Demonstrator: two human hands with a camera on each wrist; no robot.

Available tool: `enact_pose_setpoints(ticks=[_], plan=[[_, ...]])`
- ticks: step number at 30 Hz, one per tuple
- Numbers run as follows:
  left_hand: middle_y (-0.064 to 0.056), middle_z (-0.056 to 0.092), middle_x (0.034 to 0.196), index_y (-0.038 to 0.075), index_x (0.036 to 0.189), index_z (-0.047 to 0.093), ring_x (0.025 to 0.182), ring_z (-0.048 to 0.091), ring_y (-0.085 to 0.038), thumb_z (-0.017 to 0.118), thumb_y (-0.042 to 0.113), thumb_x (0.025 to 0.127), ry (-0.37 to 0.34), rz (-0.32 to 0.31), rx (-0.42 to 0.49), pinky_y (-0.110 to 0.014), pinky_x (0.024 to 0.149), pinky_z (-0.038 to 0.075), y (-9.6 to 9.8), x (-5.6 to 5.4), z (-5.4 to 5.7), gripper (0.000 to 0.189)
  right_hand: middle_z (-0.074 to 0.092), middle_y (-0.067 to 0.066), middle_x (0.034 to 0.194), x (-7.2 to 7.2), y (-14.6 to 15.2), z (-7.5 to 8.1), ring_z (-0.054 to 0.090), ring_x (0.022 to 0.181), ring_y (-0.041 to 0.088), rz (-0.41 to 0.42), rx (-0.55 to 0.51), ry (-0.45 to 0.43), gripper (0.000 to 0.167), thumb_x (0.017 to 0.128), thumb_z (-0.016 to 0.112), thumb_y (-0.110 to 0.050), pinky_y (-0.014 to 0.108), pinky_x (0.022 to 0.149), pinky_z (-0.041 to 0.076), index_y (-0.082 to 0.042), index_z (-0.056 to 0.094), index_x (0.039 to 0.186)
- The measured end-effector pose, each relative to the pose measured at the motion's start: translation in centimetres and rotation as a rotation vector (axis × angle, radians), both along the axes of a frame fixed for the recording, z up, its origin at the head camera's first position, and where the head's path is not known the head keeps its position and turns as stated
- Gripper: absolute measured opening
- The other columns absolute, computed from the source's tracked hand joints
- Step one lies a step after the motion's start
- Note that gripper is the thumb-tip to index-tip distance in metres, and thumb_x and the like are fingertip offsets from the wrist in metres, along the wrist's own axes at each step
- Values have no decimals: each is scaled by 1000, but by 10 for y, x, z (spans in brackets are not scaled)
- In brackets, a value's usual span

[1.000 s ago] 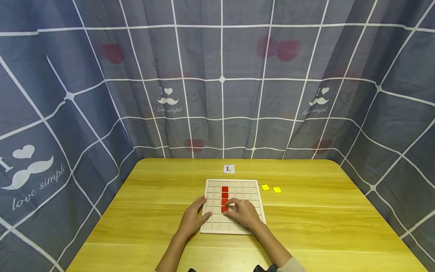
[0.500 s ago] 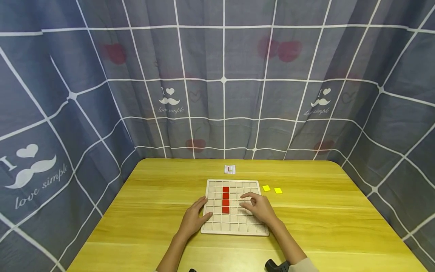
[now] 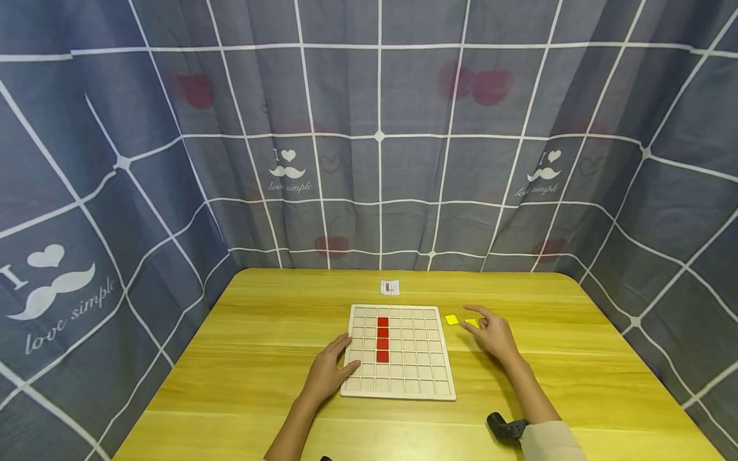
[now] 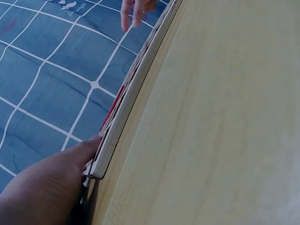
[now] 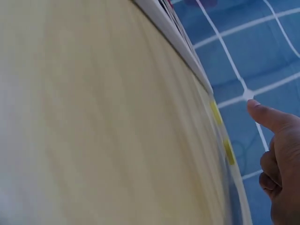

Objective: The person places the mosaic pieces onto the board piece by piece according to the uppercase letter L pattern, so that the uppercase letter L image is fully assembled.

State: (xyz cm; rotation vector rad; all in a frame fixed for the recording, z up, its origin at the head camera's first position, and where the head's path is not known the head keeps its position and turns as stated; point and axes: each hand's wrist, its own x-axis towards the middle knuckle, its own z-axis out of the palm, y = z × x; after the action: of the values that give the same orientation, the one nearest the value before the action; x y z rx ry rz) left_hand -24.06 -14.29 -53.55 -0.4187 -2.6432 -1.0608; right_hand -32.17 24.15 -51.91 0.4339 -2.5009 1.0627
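A pale wooden grid board [image 3: 423, 371] lies on the table, with several red square tiles [image 3: 383, 343] in one column of its cells. At its left edge rests my left hand [image 3: 325, 370], fingers stretched along the side and thumb over the top. In the left wrist view, that thumb touches the board's edge [image 4: 126, 108]. My right hand [image 3: 494, 333] hovers right of the board, thumb and index finger spread, nothing between them. Below its fingertips lies one yellow tile [image 3: 472, 323], partly covered; another yellow tile [image 3: 451, 319] lies just left of the hand.
Behind the board, a small printed card [image 3: 389, 287] with a grid and coloured marks lies on the wooden table [image 3: 277, 307]. Blue curtain [image 3: 346, 160] with white lines surrounds the back and sides. A black device [image 3: 505, 428] is at my right wrist.
My right hand has left the lowest red tile and moved right, across the board, to the yellow tiles. My left hand stays at the board's left edge.
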Motion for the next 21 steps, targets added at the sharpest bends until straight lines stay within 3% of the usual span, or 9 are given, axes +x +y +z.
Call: enact_pose_setpoints(ticks=[12, 21], plan=[[-14, 46, 136, 2, 128, 53, 125, 41, -33, 68, 30, 84, 7, -10, 4, -47, 101, 36, 0, -1, -2, 55, 32, -5, 51, -8, 27, -9, 21, 44, 8, -30, 144, -138, 49, 82, 70, -32, 25, 44, 23, -9, 59, 124], [-14, 46, 136, 2, 129, 53, 125, 41, -34, 68, 33, 84, 0, -2, -10, -48, 100, 36, -1, -1, -2, 56, 47, -3, 57, -3, 29, -11, 35, 51, 14, -54, 186, -144, 36, 83, 69, -34, 29, 51, 33, -11, 67, 110]])
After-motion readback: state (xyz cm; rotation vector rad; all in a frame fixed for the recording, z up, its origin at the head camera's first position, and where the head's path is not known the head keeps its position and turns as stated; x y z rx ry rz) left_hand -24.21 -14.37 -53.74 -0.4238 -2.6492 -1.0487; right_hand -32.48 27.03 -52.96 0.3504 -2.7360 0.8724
